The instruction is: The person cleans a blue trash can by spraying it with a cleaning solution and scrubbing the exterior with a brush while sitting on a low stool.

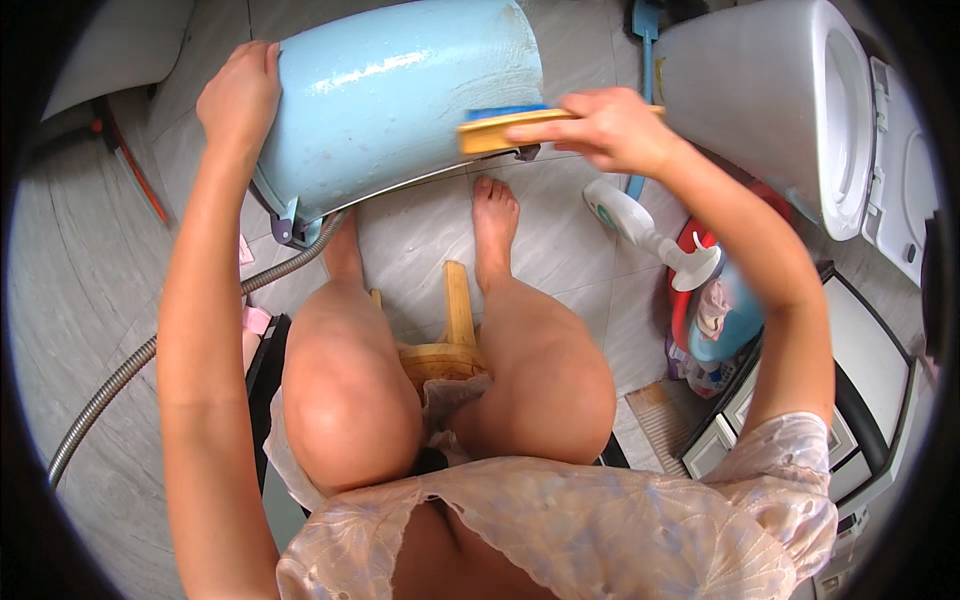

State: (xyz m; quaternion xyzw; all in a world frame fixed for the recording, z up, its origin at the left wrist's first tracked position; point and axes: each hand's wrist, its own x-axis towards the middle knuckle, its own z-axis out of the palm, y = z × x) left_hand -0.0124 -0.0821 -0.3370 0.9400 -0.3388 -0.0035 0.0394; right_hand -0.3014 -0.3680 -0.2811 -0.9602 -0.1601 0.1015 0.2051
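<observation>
A light blue cylindrical bin (390, 105) lies on its side across the tiled floor, its surface wet and glossy, with whitish smears towards the right end. My left hand (241, 94) grips the bin's left end at the rim. In my right hand (611, 127) is a scrubbing brush (499, 133) with a yellow back and blue bristles, held over the lower right part of the bin; it is slightly blurred. Whether the bristles touch the bin cannot be told. A dark hinge or bracket (282, 228) sticks out at the bin's lower left.
A flexible metal hose (105, 397) runs from the left to below the bin. On the right are a white bottle (628, 210), a red basin (679, 300) with items, a white toilet (765, 97) and a blue long-handled tool (646, 52). A wooden stool (442, 360) shows between the legs.
</observation>
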